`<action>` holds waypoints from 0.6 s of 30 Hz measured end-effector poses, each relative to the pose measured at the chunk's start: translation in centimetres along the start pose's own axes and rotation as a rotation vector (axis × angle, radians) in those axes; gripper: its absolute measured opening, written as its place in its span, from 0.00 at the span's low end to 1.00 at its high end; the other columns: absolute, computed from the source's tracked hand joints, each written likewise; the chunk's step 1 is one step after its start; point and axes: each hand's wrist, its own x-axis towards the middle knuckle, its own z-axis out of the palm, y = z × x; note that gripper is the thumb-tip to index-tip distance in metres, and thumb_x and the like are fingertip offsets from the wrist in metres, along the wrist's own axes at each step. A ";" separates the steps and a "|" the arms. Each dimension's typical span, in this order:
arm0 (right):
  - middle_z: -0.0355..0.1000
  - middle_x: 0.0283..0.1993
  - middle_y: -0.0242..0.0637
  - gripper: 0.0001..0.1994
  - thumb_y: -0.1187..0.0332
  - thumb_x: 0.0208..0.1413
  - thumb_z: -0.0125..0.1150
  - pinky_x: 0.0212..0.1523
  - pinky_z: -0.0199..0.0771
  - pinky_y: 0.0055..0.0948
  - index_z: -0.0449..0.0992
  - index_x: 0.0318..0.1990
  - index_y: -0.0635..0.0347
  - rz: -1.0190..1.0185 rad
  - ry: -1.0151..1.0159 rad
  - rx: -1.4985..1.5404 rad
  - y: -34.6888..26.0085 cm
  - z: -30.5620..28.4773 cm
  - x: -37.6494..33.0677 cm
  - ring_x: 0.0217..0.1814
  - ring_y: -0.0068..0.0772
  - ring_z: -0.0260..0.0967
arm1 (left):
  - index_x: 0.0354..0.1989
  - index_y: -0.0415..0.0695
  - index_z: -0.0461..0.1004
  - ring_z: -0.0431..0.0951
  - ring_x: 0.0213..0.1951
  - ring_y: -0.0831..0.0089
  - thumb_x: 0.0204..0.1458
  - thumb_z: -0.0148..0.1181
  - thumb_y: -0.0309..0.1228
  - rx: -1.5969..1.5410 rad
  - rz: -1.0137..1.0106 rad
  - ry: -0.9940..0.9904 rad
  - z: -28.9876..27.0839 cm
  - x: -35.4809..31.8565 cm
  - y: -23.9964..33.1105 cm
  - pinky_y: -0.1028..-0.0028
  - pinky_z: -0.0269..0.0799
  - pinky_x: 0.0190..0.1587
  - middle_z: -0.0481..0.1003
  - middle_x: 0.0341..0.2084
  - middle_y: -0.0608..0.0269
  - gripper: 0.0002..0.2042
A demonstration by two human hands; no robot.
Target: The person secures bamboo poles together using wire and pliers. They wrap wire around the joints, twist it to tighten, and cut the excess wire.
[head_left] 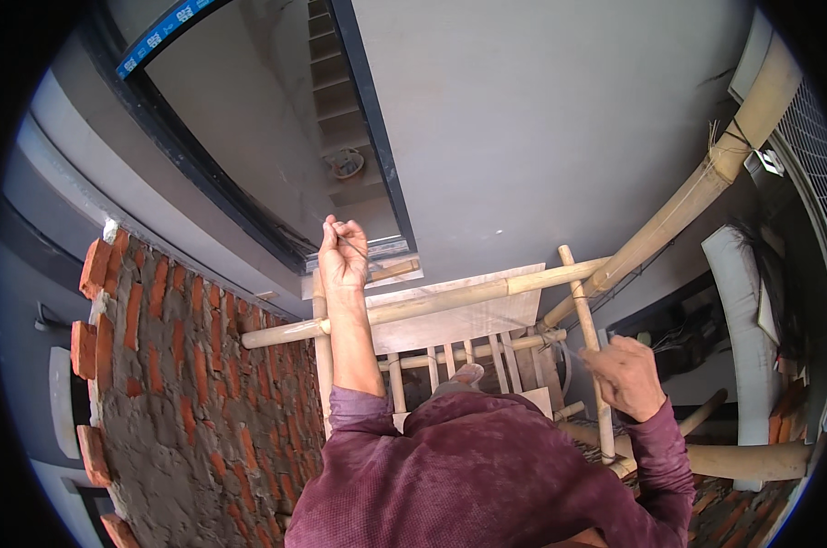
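Observation:
My left hand (345,256) is raised in front of the lower window corner, its fingers curled in a pinch. A thin dark strand (352,246) crosses its palm; whether it is wire or string I cannot tell. Behind that wrist runs a horizontal bamboo pole (450,300). Off to the right, my right hand (628,376) is closed beside an upright bamboo pole (588,315). Something small and greyish shows at its fingers, too blurred to name. The dark window frame (377,119) stands just beyond my left hand.
Rough brickwork (194,365) smeared with mortar rises on the left, with bricks jutting out. A smooth grey wall (551,128) faces me. A thick bamboo pole (678,210) slants up at the right. Below lie a pale board (468,315) and bamboo rungs. Through the window, a basket (346,163) sits by stairs.

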 end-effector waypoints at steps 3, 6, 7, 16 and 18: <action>0.70 0.26 0.43 0.11 0.81 0.42 0.59 0.25 0.65 0.37 0.75 0.36 0.64 0.121 0.374 -0.035 0.8 0.6 -0.1 0.23 0.44 0.63 | 0.40 0.38 0.70 0.72 0.30 0.71 0.58 0.55 0.25 -0.054 -0.039 -0.064 -0.9 0.5 1.5 0.73 0.78 0.39 0.69 0.28 0.61 0.06; 0.68 0.24 0.47 0.10 0.82 0.43 0.55 0.27 0.66 0.41 0.74 0.36 0.63 0.283 0.506 -0.177 2.9 1.0 1.3 0.25 0.52 0.66 | 0.34 0.42 0.71 0.69 0.32 0.73 0.54 0.58 0.25 -0.009 -0.068 -0.408 1.3 -2.0 0.6 0.74 0.76 0.41 0.69 0.27 0.66 0.03; 0.69 0.26 0.46 0.11 0.81 0.44 0.56 0.29 0.67 0.42 0.75 0.37 0.60 0.470 0.272 -0.159 3.4 0.9 0.9 0.28 0.54 0.69 | 0.33 0.42 0.71 0.67 0.33 0.74 0.54 0.59 0.25 0.005 -0.067 -0.515 2.5 -2.8 0.6 0.74 0.76 0.40 0.68 0.26 0.67 0.03; 0.73 0.27 0.42 0.07 0.68 0.60 0.52 0.31 0.69 0.36 0.75 0.34 0.60 0.498 0.176 0.477 5.5 0.3 -1.7 0.27 0.45 0.71 | 0.29 0.49 0.70 0.67 0.32 0.78 0.49 0.62 0.22 0.055 -0.180 -0.657 1.9 -4.9 4.4 0.73 0.76 0.43 0.66 0.24 0.74 0.08; 0.70 0.24 0.43 0.06 0.67 0.57 0.54 0.29 0.69 0.37 0.75 0.33 0.56 0.489 0.208 -0.030 7.7 2.9 -1.8 0.27 0.45 0.70 | 0.27 0.48 0.71 0.66 0.30 0.78 0.50 0.62 0.24 0.188 -0.116 -0.760 3.9 -6.5 4.0 0.71 0.76 0.44 0.66 0.21 0.73 0.05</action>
